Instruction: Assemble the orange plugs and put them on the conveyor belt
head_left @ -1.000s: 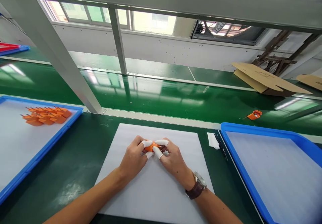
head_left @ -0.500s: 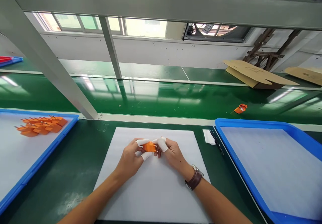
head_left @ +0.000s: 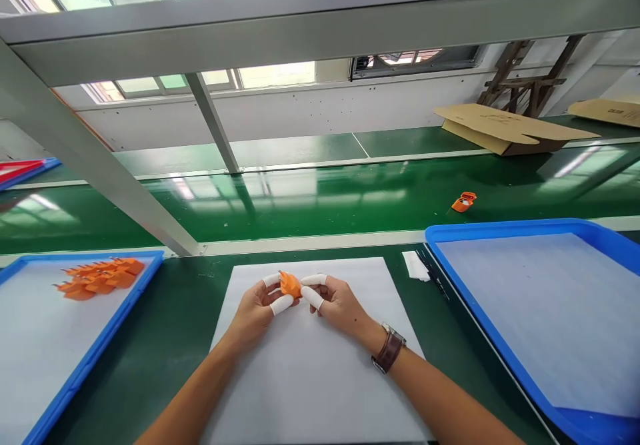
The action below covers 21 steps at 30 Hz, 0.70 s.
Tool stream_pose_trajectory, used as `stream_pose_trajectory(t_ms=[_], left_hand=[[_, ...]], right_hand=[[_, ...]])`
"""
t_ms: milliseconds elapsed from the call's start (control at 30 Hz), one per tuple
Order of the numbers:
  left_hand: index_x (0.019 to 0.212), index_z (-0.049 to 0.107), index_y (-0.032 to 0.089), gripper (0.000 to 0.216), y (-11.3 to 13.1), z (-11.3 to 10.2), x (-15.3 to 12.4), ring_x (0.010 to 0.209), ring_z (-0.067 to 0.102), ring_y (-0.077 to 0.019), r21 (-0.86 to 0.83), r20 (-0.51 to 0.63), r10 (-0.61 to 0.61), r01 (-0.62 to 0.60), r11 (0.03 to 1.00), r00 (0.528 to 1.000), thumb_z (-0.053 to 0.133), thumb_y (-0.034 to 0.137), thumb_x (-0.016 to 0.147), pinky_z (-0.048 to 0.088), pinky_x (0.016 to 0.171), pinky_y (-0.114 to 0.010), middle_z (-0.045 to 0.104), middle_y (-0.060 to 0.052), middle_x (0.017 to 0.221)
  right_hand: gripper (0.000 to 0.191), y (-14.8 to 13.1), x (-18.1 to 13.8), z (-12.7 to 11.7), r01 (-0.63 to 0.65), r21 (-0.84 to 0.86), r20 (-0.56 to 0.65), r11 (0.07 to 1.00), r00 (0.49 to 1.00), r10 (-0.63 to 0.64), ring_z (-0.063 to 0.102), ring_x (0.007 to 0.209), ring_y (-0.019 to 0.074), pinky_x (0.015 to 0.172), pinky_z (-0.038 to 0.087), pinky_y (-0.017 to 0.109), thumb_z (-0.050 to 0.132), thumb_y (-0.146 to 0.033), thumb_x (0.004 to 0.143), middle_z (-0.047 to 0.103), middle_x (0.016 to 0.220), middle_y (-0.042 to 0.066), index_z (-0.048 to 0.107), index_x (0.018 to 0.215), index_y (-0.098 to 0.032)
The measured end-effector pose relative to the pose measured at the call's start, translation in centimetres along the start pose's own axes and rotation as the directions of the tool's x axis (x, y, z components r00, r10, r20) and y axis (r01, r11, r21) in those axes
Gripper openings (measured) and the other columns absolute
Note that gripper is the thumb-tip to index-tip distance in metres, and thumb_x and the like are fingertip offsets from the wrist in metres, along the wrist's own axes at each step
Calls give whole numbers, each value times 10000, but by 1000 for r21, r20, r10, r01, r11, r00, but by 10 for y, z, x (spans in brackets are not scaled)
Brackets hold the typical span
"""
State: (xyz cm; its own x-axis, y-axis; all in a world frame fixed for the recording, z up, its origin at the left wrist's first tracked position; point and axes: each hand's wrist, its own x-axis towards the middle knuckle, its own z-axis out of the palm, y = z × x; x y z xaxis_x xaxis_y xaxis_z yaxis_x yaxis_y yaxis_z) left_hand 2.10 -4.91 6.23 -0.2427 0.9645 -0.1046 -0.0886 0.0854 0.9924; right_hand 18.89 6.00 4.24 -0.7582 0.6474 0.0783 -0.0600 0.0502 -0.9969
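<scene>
Between my two hands, above a white sheet, is a small orange plastic part. My left hand pinches it from the left with thumb and fingers. From the right, my right hand has its thumb and forefinger closed at the part's edge. White finger covers wrap the thumb and a finger of each hand. Several similar orange parts, each with a thin dark tip, lie in rows on the lined left blue tray.
At the right stands another blue tray with a white liner. A white paper scrap lies beside it. Beyond the bench edge, an orange piece rests on the green surface. A metal post slants down at the left; flattened cardboard lies behind.
The orange part has been turned in my fingers and now stands more upright. My right thumb has come round to its near side. The camera view has tilted and shifted.
</scene>
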Motion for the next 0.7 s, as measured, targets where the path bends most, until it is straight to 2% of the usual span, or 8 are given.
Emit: stream_pose_trajectory(t_ms=[167,300,400,533,633,700], left_hand=[[1182,609,203,463,-17,6,-4,1135,669,-285,70,-140,88,-79,994,986,796,279,765,554,984,-485,695,-110,1199],[1140,621,215,388,-23,11,-7,1153,657,-270,175,-166,257,-228,958,952,767,270,785,574,969,-476,632,-108,1281],[1144,617,230,335,-24,11,-7,1168,644,-257,247,-162,349,-304,920,923,724,267,828,577,974,-487,608,-94,1286],[1139,609,230,329,-25,10,-6,1153,647,-252,243,-183,352,-304,921,918,724,257,832,581,967,-489,591,-95,1303],[1133,606,228,346,-24,10,-6,1147,651,-254,223,-201,328,-283,933,923,743,241,815,578,971,-483,584,-103,1327],[1130,606,229,341,-23,10,-7,1146,653,-258,242,-202,320,-269,932,926,742,248,817,579,971,-486,589,-109,1328]], right_hand=[[305,4,0,3,68,-3,-10,998,998,-68,603,695,143,636,526,282,702,-403,859,674,830,21,709,1084,-197],[277,6,-2,3,105,-11,6,994,995,-105,633,723,152,668,538,296,660,-329,882,696,858,35,692,1119,-189],[250,7,-3,3,134,-55,0,989,991,-134,638,699,146,633,533,283,593,-291,911,698,859,35,695,1119,-196],[237,7,-2,1,94,-6,-65,996,993,-94,633,645,135,522,502,247,519,-326,951,681,862,40,685,1046,-186],[220,5,-1,-1,67,32,-72,997,995,-64,635,643,139,509,497,244,522,-345,952,675,844,42,664,966,-178],[213,3,-2,-2,64,-1,-70,998,996,-64,635,646,143,526,502,250,539,-348,945,676,819,40,667,931,-178]])
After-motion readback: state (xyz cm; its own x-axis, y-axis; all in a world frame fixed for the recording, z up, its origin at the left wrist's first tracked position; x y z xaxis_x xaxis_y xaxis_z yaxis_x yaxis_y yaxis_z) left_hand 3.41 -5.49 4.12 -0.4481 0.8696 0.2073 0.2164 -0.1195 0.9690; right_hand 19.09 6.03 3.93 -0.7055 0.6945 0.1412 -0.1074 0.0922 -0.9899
